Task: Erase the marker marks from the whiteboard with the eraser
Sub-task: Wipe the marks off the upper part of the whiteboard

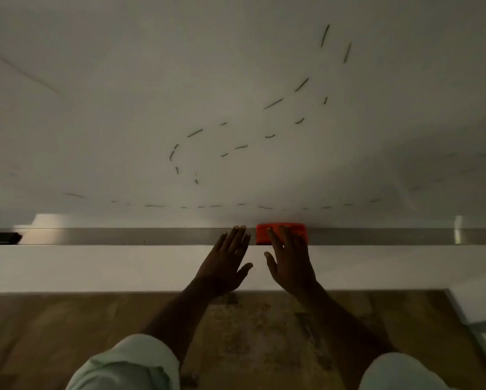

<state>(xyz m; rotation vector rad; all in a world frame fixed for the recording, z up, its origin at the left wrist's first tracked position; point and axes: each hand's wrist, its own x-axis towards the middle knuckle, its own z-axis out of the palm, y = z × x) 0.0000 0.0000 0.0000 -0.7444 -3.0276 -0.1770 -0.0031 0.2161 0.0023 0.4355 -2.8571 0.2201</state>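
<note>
The whiteboard (pixel 123 94) fills the upper half of the view and carries several short dark marker marks (pixel 195 133), in a curved trail at the centre-right and a dashed row along the bottom. A red eraser (pixel 295 229) lies on the metal tray (pixel 123 236) under the board. My right hand (pixel 288 263) reaches over the eraser with straight fingers lying on its front. My left hand (pixel 226 263) is spread flat just left of the eraser, fingertips at the tray's upper edge, holding nothing.
A black marker-like object (pixel 1 237) lies at the tray's far left end. Below the tray runs a white wall band (pixel 95 267), then wooden floor (pixel 53 327). A pale frame edge (pixel 478 336) slants at the lower right.
</note>
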